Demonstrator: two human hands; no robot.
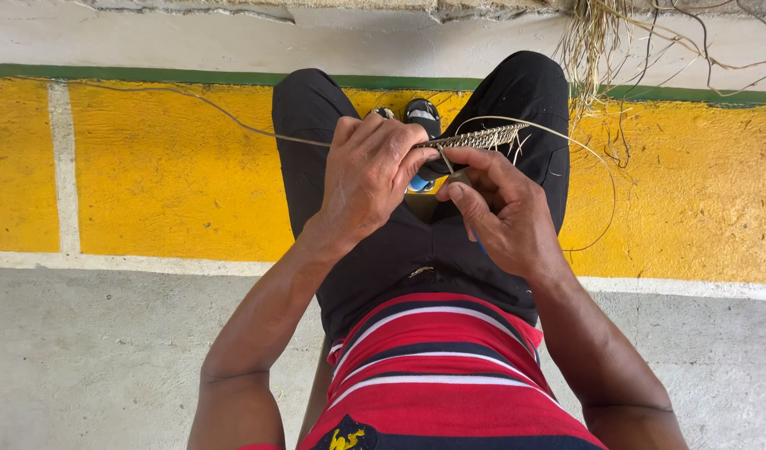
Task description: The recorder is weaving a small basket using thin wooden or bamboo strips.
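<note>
A narrow woven strip of dried plant fibre (483, 137) lies across my lap, pointing right. My left hand (369, 171) is closed over its near end, fingers curled around it. My right hand (501, 208) sits just below and right of it, thumb and fingers pinching loose strands at the strip's edge. Thin loose strands (587, 158) trail from the weave to both sides. A blue object shows partly under my hands; I cannot tell what it is.
I sit in black trousers (316, 133) and a red striped shirt. A yellow painted floor band (166, 175) with white lines lies ahead, grey concrete (91, 358) nearer. A bundle of dry fibres (600, 42) hangs at the top right by the wall.
</note>
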